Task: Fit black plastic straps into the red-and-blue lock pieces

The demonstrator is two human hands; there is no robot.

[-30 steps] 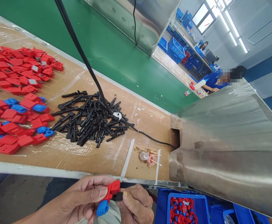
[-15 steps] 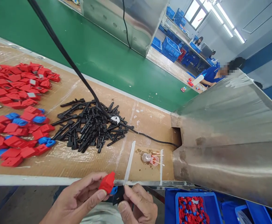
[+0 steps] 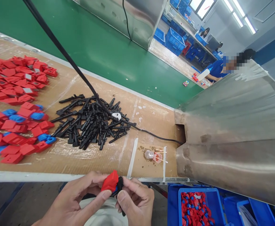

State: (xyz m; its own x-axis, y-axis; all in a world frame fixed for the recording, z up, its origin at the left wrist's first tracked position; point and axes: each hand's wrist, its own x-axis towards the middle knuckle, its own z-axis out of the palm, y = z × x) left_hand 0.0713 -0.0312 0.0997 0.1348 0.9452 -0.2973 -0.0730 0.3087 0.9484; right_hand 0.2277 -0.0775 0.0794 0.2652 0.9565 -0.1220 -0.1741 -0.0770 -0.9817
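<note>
Low in the view, just off the table's front edge, my left hand is closed on a red plastic part with some blue showing on its right side. My right hand pinches a black plastic piece, which meets the blue side of the red part. Whether the two are joined cannot be seen. Beyond my hands lies a heap of long black plastic pieces. Left of it are red-and-blue parts in a loose pile, with red parts behind them.
A black cable crosses the table to a notch in a metal panel on the right. Small plastic cups with cotton swabs stand between tape strips. A blue bin holds red-and-blue parts. Another person sits beyond the panel.
My right hand has turned the black piece, so it now points downward and sits close against the red part's blue side. The camera view has shifted slightly.
</note>
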